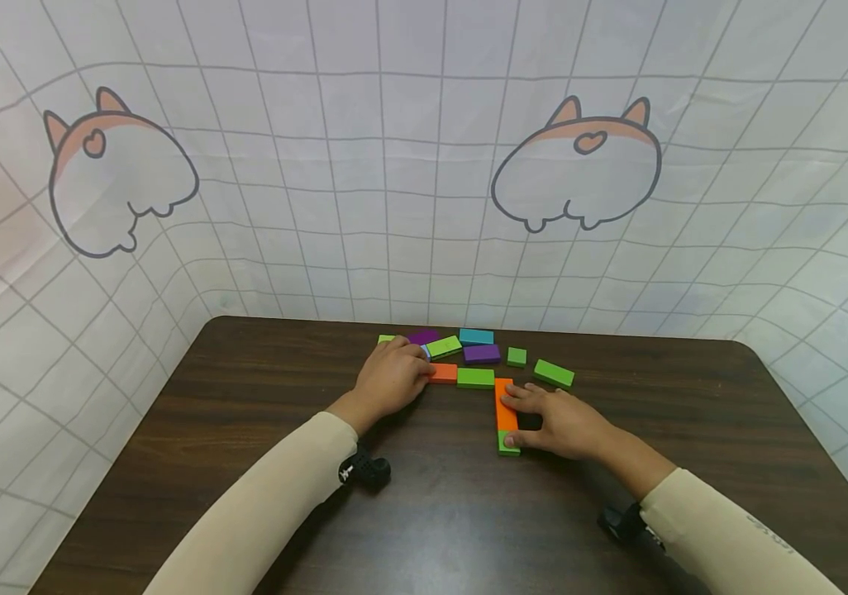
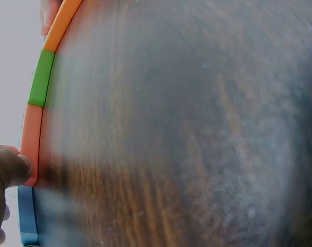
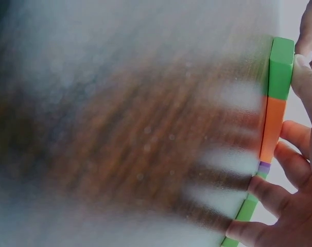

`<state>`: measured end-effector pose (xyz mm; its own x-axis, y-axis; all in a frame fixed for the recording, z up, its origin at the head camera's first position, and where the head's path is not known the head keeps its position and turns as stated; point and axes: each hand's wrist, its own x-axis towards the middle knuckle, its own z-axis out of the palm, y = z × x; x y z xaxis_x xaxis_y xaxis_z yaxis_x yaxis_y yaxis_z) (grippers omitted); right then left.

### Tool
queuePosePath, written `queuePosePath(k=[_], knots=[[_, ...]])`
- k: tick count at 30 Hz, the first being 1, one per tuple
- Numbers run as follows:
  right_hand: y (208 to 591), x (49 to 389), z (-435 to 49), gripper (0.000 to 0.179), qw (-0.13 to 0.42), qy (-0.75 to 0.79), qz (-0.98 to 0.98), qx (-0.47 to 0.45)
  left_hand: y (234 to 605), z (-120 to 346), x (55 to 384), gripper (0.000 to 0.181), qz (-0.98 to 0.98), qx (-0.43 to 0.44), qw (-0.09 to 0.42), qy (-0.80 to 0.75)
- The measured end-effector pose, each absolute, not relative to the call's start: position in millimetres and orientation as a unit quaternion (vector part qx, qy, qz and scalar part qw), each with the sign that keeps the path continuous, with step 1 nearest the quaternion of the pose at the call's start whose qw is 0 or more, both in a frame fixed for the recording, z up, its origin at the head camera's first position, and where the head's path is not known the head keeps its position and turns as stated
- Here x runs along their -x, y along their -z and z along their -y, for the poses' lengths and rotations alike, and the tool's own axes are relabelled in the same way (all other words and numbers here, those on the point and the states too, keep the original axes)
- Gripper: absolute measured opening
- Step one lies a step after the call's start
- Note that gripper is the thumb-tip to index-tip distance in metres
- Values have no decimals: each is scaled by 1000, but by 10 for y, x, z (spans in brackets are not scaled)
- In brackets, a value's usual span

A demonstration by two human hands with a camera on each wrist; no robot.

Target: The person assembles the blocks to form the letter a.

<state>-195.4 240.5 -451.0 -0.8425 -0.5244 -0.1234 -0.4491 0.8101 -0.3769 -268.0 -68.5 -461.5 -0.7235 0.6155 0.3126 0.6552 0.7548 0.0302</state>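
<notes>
My left hand [image 1: 392,376] is at the left end of a red-orange block [image 1: 444,374], holding that end with its thumb on the near side, as the left wrist view shows. A blue block [image 2: 27,216] lies end to end with it, mostly hidden under the hand in the head view. A green block [image 1: 476,378] continues the row rightward. My right hand [image 1: 561,421] has its fingers spread beside an orange block [image 1: 505,405], fingertips at its right edge. Its thumb touches a small green block [image 1: 509,449] at the orange block's near end.
Behind the row lie a purple block [image 1: 482,354], a light blue block [image 1: 477,336], a lime block [image 1: 445,346], another purple block [image 1: 422,337], a small green cube [image 1: 516,357] and a tilted green block [image 1: 554,373]. A gridded curtain [image 1: 409,207] surrounds the dark wooden table [image 1: 424,529].
</notes>
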Motion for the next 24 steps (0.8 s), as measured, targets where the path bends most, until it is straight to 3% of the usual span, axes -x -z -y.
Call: queuePosePath(k=[12,24], knots=[[4511,1957,-2404,82,118,168,-946,251,4571,691,2670,23,943,315,79,75],[4506,1954,-2403,80,109,169,-945,259,4542,887,2726,36,953,285,67,80]])
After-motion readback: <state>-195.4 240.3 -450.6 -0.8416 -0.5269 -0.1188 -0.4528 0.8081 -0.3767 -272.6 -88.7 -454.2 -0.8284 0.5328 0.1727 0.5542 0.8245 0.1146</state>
